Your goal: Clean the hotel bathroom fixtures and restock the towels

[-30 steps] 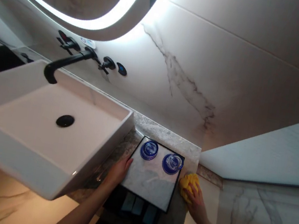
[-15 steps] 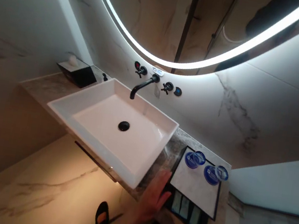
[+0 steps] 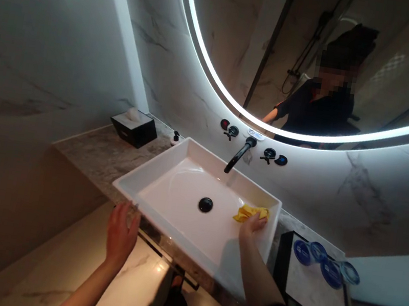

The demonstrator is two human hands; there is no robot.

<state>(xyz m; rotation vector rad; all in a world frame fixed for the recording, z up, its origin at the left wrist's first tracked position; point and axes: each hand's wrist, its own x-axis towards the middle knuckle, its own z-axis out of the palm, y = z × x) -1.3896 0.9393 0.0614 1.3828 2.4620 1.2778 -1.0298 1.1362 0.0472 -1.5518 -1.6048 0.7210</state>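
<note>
Inside the white rectangular sink (image 3: 163,219), my right hand (image 3: 254,226) is closed on a crumpled yellow cloth (image 3: 251,213). The cloth lies against the basin near its right wall. My left hand (image 3: 121,233) is at the counter's front edge by the sink's left front corner. Its thumb stands apart from the fingers and nothing shows in it; the fingertips seem to touch the edge. A black wall spout (image 3: 240,156) hangs over the basin, above the round black drain (image 3: 205,205).
Left of the sink stand a black tissue box (image 3: 134,129) and a small bottle (image 3: 175,139). On the right, a tray (image 3: 317,295) bears glasses with blue coasters (image 3: 332,272). Black tap handles (image 3: 268,155) flank the spout, below a lit mirror (image 3: 226,37) showing a person.
My left hand has gone from beside the tray to the sink's left front corner. My right hand has come into view in the basin with the yellow cloth. The view has shifted left and up.
</note>
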